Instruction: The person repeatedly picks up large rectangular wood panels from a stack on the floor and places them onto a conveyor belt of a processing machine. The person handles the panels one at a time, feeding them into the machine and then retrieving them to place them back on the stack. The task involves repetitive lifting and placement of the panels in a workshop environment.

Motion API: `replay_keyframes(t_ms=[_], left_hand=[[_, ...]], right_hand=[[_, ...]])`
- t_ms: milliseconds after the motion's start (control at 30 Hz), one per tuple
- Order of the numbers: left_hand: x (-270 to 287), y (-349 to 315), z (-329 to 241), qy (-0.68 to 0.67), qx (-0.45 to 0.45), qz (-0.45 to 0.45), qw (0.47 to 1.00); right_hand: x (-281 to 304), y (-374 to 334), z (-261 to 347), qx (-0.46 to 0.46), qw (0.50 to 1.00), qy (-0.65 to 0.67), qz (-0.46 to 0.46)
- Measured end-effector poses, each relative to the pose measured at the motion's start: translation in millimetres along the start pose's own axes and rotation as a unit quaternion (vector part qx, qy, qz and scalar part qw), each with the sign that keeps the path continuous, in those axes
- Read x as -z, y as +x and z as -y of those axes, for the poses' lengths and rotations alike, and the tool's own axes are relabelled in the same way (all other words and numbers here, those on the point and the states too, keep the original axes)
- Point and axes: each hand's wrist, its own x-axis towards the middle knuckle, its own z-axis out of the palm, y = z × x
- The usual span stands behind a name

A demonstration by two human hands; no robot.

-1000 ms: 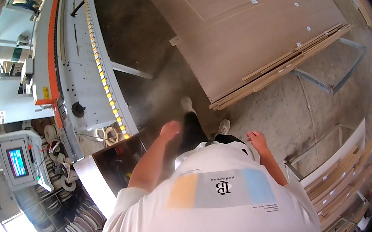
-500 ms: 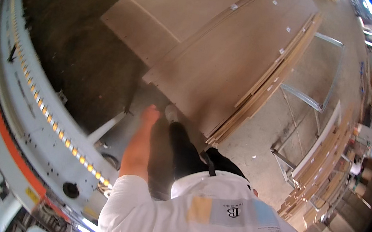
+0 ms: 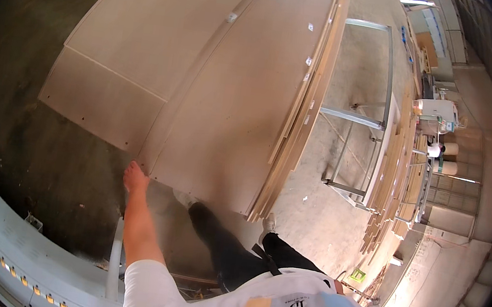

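Note:
My left arm reaches forward, and my left hand (image 3: 136,179) is beside the near edge of the large brown boards (image 3: 231,120), by the seam between two of them. Its fingers look loosely bent and nothing shows in them. Whether the fingertips touch the board edge I cannot tell. Long narrow wooden strips (image 3: 297,126) lie along the boards' right side, with small white labels on some of them. My right hand is out of sight.
A grey machine (image 3: 49,277) with a row of yellow rollers runs along the lower left. Right of the boards stands a metal frame (image 3: 353,117), then a stack of long planks (image 3: 387,191). Farther right is a white box-shaped unit (image 3: 438,109). My feet are close to the boards' near edge.
My view has turned, and the boards now appear farther left and closer to me. The machine has slid toward the lower left. My left hand is now nearer the boards' edge.

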Motion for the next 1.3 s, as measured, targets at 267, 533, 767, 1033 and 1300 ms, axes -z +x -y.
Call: replay_keyframes(t_ms=[267, 533, 767, 1033, 1300], left_hand=[[7.5, 15.5, 25.5, -0.131, -0.072, 0.102, 0.983], [61.3, -29.2, 4.3, -0.204, -0.139, 0.227, 0.942], [75.5, -151.5, -81.6, -0.174, -0.145, 0.271, 0.935], [117.5, -349.5, -225.3, -0.060, -0.132, 0.206, 0.968], [63.4, -527.0, -330.2, -0.074, -0.247, 0.168, 0.951]], right_hand=[[-23.7, -1.1, -42.1, 0.057, 0.995, -0.078, -0.029], [-19.5, -5.6, 2.8, 0.000, 0.999, 0.020, 0.038], [-4.6, -13.1, 71.8, 0.030, 0.998, 0.039, 0.035], [57.6, 52.1, 246.5, 0.282, 0.953, 0.109, -0.010], [89.7, 46.4, 321.4, 0.289, 0.847, 0.440, 0.074]])
